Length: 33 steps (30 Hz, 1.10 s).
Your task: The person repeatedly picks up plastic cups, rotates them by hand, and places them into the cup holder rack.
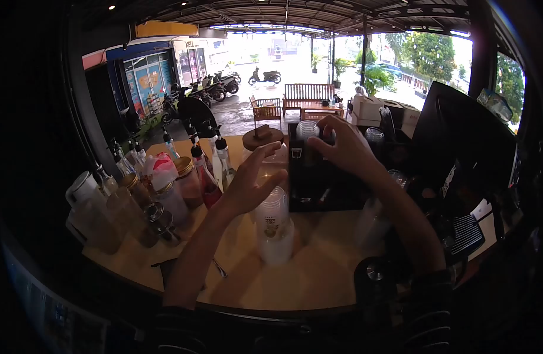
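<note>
My left hand (248, 186) is raised over the counter, thumb and fingers apart, with nothing in it. Just beside and below its thumb stands a stack of clear plastic cups (272, 227) with dark print on the side. Farther out, my right hand (346, 146) reaches over a black organizer box (318, 189). Its fingers are curved and spread, close to a stack of clear lids or cups (308, 129) on that box; whether they touch it I cannot tell. Behind my left fingers is a large jar with a round wooden lid (263, 138).
On the left stand pump bottles (222, 156), gold-lidded jars (187, 177) and a clear pitcher (85, 189). A dark monitor (469, 135) rises at the right, above a slatted drip tray (465, 233). More clear cups (374, 221) stand near my right forearm.
</note>
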### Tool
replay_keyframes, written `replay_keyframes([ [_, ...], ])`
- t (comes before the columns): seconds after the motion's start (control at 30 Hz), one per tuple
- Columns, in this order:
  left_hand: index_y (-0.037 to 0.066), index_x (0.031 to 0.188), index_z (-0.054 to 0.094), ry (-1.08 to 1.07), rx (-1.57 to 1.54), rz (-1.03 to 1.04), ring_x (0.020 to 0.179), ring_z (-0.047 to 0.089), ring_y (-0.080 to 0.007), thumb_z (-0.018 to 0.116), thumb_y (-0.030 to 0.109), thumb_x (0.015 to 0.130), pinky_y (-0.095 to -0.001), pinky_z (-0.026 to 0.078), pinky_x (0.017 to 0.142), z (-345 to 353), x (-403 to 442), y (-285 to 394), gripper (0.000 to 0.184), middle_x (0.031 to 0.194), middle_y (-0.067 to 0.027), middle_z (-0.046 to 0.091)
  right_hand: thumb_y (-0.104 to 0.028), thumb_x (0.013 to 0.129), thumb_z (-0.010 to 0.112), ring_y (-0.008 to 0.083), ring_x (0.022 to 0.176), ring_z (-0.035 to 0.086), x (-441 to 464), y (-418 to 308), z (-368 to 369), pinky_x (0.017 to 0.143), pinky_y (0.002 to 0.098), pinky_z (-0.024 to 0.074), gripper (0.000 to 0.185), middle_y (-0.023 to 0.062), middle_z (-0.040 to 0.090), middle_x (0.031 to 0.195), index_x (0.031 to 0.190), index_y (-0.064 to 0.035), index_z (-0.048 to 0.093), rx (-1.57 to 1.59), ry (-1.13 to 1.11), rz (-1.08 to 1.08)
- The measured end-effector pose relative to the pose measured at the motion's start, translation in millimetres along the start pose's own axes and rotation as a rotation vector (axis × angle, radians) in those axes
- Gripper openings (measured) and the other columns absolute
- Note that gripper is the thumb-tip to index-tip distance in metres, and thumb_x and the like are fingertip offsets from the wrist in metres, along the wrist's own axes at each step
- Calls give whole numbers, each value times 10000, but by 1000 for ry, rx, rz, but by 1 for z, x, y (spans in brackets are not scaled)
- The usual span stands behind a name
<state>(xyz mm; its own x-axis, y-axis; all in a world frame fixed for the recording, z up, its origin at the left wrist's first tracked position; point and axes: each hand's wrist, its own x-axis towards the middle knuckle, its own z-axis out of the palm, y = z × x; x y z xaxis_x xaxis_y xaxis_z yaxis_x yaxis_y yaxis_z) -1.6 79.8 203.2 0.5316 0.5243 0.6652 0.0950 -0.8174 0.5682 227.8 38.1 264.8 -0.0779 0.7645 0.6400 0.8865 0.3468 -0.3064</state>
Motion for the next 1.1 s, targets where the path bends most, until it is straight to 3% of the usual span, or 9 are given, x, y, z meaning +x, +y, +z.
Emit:
replay_keyframes([
  [0.1, 39, 1369, 252, -42, 61, 12, 1254, 383, -310, 715, 371, 750, -407, 322, 1030, -9, -56, -14, 841, 1338, -182, 390, -370, 738, 710, 233, 742, 574, -61, -31, 30, 698, 371, 472, 588, 124, 581, 931, 1154, -39, 459, 358, -80, 151],
  [0.17, 37, 1393, 167, -6, -64, -82, 1248, 388, -313, 795, 409, 637, -410, 325, 1034, -5, -94, -37, 1051, 1367, -186, 348, -396, 686, 758, 224, 837, 576, -94, -38, 60, 746, 358, 476, 797, 158, 563, 1025, 1272, -34, 357, 416, -88, 261],
  [0.23, 34, 1396, 143, -57, -41, -150, 1252, 383, -315, 817, 421, 593, -414, 321, 1039, 10, -120, -56, 1117, 1375, -195, 332, -426, 615, 804, 237, 951, 559, -118, -38, 98, 799, 359, 473, 994, 200, 513, 1128, 1341, -30, 254, 483, -138, 307],
  [0.27, 31, 1400, 120, -111, -9, -209, 1256, 378, -317, 838, 432, 548, -418, 318, 1044, 18, -127, -66, 1184, 1382, -203, 316, -368, 574, 830, 272, 1057, 520, -125, -40, 111, 867, 374, 452, 1085, 218, 457, 1202, 1366, -21, 176, 527, -223, 328],
  [0.37, 26, 1395, 133, -100, -144, -219, 1261, 372, -329, 842, 432, 536, -428, 324, 1044, 44, -136, -91, 1186, 1382, -222, 306, -289, 549, 834, 290, 1112, 489, -137, -52, 144, 907, 388, 428, 1101, 207, 440, 1221, 1361, 6, 153, 495, -88, 89],
  [0.5, 25, 1360, 264, -53, -251, -365, 1105, 540, -306, 844, 373, 526, -390, 455, 928, 53, -134, -81, 1074, 1219, -199, 513, -235, 525, 828, 292, 1117, 492, -137, -62, 154, 916, 391, 426, 1029, 190, 466, 1187, 1311, 16, 213, 562, -49, 214],
  [0.7, 15, 1251, 420, 5, -282, -337, 992, 605, -272, 847, 350, 522, -378, 492, 858, 53, -137, -72, 908, 1090, -168, 598, -207, 511, 832, 269, 1028, 553, -141, -68, 151, 860, 388, 465, 950, 167, 539, 1079, 1260, 8, 289, 589, 4, 225],
  [1.03, 4, 1302, 337, -168, -100, -352, 1138, 510, -297, 841, 352, 567, -405, 406, 971, 36, -132, -62, 956, 1213, -173, 517, -179, 520, 837, 276, 1084, 505, -111, -93, 117, 903, 394, 437, 909, 164, 469, 1151, 1250, -24, 317, 436, 140, 163],
  [1.1, -1, 1399, 130, -149, -193, -168, 1285, 335, -328, 835, 431, 554, -421, 302, 1057, 23, -130, -59, 1182, 1364, -231, 319, -169, 519, 812, 317, 1133, 459, -105, -107, 107, 953, 419, 387, 912, 169, 429, 1198, 1278, -51, 321, 241, 198, 32],
])
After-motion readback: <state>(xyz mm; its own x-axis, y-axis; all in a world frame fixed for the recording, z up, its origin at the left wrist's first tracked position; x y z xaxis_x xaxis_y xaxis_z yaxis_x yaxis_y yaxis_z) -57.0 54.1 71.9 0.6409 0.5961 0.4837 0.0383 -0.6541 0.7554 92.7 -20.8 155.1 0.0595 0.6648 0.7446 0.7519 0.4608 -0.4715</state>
